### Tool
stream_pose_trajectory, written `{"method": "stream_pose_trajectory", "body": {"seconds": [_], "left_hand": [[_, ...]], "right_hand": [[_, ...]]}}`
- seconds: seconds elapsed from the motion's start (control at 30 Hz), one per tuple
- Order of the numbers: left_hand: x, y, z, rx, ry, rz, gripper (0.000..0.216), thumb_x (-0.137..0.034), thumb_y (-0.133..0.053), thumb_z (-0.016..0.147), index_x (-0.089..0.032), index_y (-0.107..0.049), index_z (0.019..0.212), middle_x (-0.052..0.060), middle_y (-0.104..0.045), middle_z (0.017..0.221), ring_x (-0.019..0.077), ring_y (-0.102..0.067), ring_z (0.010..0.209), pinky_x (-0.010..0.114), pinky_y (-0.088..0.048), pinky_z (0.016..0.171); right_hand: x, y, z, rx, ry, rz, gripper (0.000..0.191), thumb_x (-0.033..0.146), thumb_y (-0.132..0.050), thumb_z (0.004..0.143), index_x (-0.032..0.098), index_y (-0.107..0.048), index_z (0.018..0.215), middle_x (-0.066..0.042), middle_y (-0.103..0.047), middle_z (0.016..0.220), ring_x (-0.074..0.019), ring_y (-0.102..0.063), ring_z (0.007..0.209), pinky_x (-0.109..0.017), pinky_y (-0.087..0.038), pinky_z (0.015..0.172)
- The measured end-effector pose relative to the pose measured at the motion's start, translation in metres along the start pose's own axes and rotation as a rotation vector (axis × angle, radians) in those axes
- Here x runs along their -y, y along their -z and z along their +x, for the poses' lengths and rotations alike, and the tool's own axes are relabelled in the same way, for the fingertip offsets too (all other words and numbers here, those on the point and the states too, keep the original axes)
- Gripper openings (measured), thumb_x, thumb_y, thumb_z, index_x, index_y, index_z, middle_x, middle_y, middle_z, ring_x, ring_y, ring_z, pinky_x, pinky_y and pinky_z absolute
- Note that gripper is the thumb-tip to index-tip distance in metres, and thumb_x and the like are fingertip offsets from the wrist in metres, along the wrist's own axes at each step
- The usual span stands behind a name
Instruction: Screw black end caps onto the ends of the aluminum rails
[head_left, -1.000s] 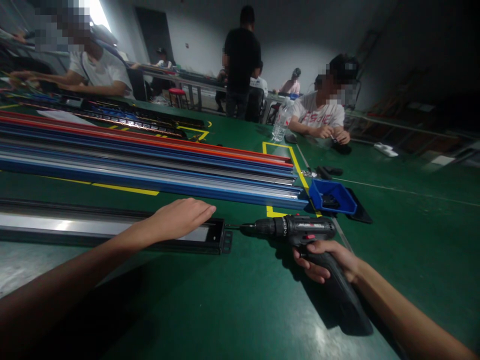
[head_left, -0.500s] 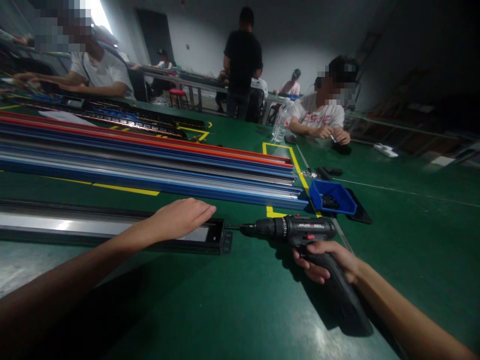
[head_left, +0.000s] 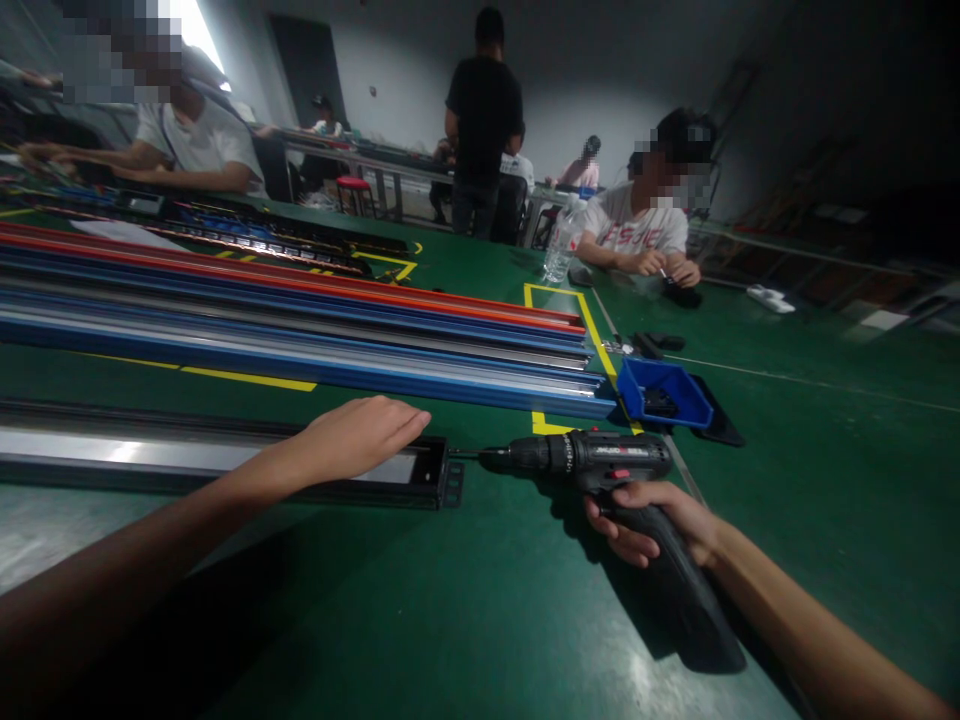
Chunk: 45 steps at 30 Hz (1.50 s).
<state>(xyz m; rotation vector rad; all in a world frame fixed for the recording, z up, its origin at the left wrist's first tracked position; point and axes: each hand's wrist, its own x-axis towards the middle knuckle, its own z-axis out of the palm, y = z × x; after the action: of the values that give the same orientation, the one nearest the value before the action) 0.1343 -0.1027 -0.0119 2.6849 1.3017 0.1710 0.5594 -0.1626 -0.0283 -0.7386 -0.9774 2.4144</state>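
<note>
My right hand [head_left: 652, 520] is wrapped round the grip of a black cordless drill [head_left: 622, 455]. The drill points left, and its long thin bit [head_left: 469, 454] meets the black end cap [head_left: 431, 475] of a long dark channel profile [head_left: 135, 455] with a silvery inner face. Over that profile, close to the capped end, lies my left hand [head_left: 364, 435], palm down with fingers stretched out to the right; its fingertips are partly hidden. A small slotted bracket [head_left: 453, 484] juts out from the end cap, just below the bit.
Behind the profile lie several long blue, black and red channels [head_left: 450, 375]. A blue bin [head_left: 664, 390] with dark parts stands right of them, near yellow tape [head_left: 592, 330]. A plastic bottle [head_left: 559, 250] stands farther back. Co-workers sit across the green table [head_left: 825, 480]; another person stands behind.
</note>
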Motion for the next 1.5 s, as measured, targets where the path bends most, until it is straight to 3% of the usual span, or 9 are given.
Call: {"method": "stream_pose_trajectory", "body": {"seconds": [1.0, 1.23, 1.3, 1.4, 1.43, 1.5], "left_hand": [[0.002, -0.002, 0.0, 0.041, 0.008, 0.028, 0.047, -0.043, -0.028, 0.108, -0.02, -0.069, 0.11, 0.008, -0.075, 0.103, 0.0238, -0.07, 0.095, 0.035, -0.05, 0.082], [-0.001, 0.003, 0.0, 0.021, 0.021, -0.046, 0.048, -0.046, -0.029, 0.107, -0.02, -0.07, 0.103, 0.007, -0.074, 0.097, 0.0228, -0.07, 0.09, 0.034, -0.052, 0.081], [-0.006, 0.01, 0.001, -0.02, 0.037, -0.088, 0.047, -0.047, -0.029, 0.108, -0.02, -0.068, 0.11, 0.007, -0.074, 0.103, 0.0223, -0.07, 0.093, 0.034, -0.053, 0.083], [-0.027, 0.024, -0.006, -0.219, -0.02, -0.145, 0.041, -0.042, -0.035, 0.108, -0.02, -0.058, 0.133, 0.009, -0.069, 0.126, 0.023, -0.066, 0.113, 0.038, -0.052, 0.099], [-0.038, 0.029, -0.012, -0.287, -0.086, -0.163, 0.039, -0.038, -0.037, 0.107, -0.021, -0.056, 0.137, 0.009, -0.067, 0.13, 0.023, -0.063, 0.12, 0.039, -0.05, 0.105], [-0.068, 0.039, -0.029, -0.309, -0.291, -0.208, 0.041, -0.029, -0.042, 0.105, -0.029, -0.049, 0.146, 0.006, -0.067, 0.131, 0.0204, -0.063, 0.12, 0.037, -0.051, 0.104]], "right_hand": [[0.0, -0.001, 0.001, -0.008, -0.007, -0.004, 0.03, 0.031, -0.068, 0.09, 0.006, -0.073, 0.106, -0.005, -0.067, 0.084, -0.0021, -0.046, 0.045, -0.019, -0.05, 0.053], [0.0, 0.0, 0.0, -0.008, -0.015, -0.015, 0.03, 0.033, -0.068, 0.091, 0.006, -0.072, 0.106, -0.004, -0.066, 0.083, -0.002, -0.044, 0.045, -0.019, -0.048, 0.053], [0.0, 0.0, 0.001, -0.002, -0.013, -0.018, 0.03, 0.032, -0.067, 0.091, 0.007, -0.073, 0.106, -0.004, -0.066, 0.084, -0.0021, -0.045, 0.046, -0.019, -0.048, 0.053], [0.001, 0.001, 0.0, 0.005, -0.01, -0.015, 0.031, 0.032, -0.067, 0.091, 0.006, -0.073, 0.106, -0.004, -0.067, 0.084, -0.0023, -0.045, 0.046, -0.019, -0.049, 0.053], [0.001, 0.001, 0.0, 0.003, -0.015, -0.012, 0.031, 0.032, -0.067, 0.092, 0.006, -0.073, 0.107, -0.004, -0.067, 0.084, -0.0023, -0.046, 0.046, -0.019, -0.049, 0.053], [0.001, 0.001, 0.0, -0.012, -0.034, 0.002, 0.03, 0.032, -0.067, 0.092, 0.006, -0.073, 0.107, -0.005, -0.067, 0.085, -0.0023, -0.046, 0.046, -0.019, -0.05, 0.053]]}}
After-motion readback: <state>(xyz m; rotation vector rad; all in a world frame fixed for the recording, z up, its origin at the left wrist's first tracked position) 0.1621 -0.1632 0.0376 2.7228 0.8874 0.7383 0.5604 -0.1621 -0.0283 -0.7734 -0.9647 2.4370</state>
